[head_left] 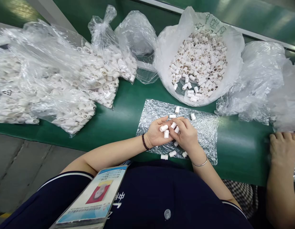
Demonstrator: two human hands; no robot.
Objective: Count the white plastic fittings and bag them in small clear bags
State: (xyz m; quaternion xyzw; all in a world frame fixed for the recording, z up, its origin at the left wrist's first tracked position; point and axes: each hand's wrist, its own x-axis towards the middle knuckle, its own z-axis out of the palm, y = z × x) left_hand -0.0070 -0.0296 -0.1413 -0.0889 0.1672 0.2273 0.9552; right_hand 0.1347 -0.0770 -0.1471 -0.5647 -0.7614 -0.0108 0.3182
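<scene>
My left hand [154, 133] is turned palm up over a sheet of shiny clear plastic [207, 136], with several short white pipe fittings [164, 128] cupped in it. Against that palm, my right hand [189, 135] has its thumb and fingers closed around a white pipe fitting [173, 125]; another shows just below its fingers. More loose fittings lie on the plastic around both hands, such as a fitting [193, 116] beyond the right hand and a fitting [164, 157] at the near edge. The undersides of my fingers are partly hidden.
Behind the sheet stands a round, plastic-lined container [165, 73] heaped with fittings. Clear bags of fittings [73, 82] fill the left of the green table [123, 114]. Crumpled clear bags [257, 76] lie at the right, near a co-worker's hand [284, 148].
</scene>
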